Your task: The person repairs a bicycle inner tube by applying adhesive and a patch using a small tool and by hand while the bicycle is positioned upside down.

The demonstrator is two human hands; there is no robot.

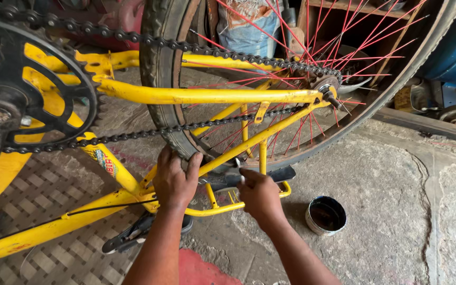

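Gripping the yellow bicycle frame (186,96) from above, the left hand (174,181) has its fingers wrapped over a lower tube just beside the rear tyre (157,63), clamped on the metal. The right hand (259,194), just to the right of it along the same frame, is closed around a slim metal tool (237,168) whose tip shows above the knuckles; what the tool bears on is hidden by the hand.

Head view: the frame lies inverted, wheel uppermost. The chain (149,132) runs from the black chainring (22,84) at the frame's left end to the rear sprocket (323,84) at its right end. Red spokes (302,42) fan out behind the frame. A small round tin (325,215) of dark contents stands on the stone floor (397,200), below the frame and near the right hand. A black saddle (133,235) rests beneath the frame, touching the ground.
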